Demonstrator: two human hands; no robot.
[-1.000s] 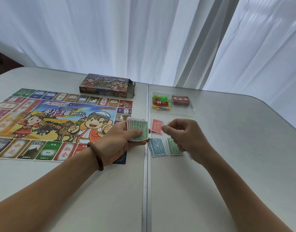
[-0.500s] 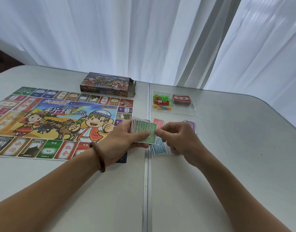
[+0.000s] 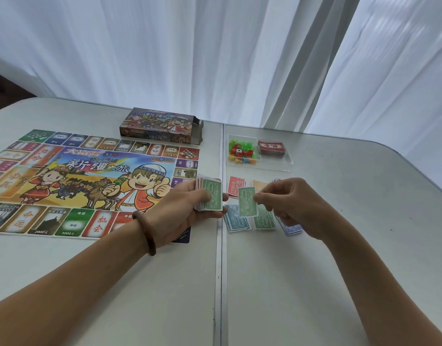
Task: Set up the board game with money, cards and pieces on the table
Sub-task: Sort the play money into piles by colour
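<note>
While your left hand point(image 3: 187, 208) gripped the stack of play money point(image 3: 210, 196) beside the game board point(image 3: 90, 181), your right hand point(image 3: 294, 203) pinched one green 500 note point(image 3: 247, 202) above the sorted piles point(image 3: 249, 221).

The white counter point(image 3: 364, 201) is two halves meeting at a seam point(image 3: 221, 283) down the middle. On the left half lies the game board point(image 3: 90, 181), flat and open, with the game box point(image 3: 160, 126) just behind its far edge. On the right half – a clear tray point(image 3: 277, 165) at the back and, nearer, play money sorted side by side: a red pile point(image 3: 236, 186), a tan pile point(image 3: 259, 185), a blue pile point(image 3: 236, 222), a green pile point(image 3: 264, 221) and a purple pile point(image 3: 292, 229)
</note>
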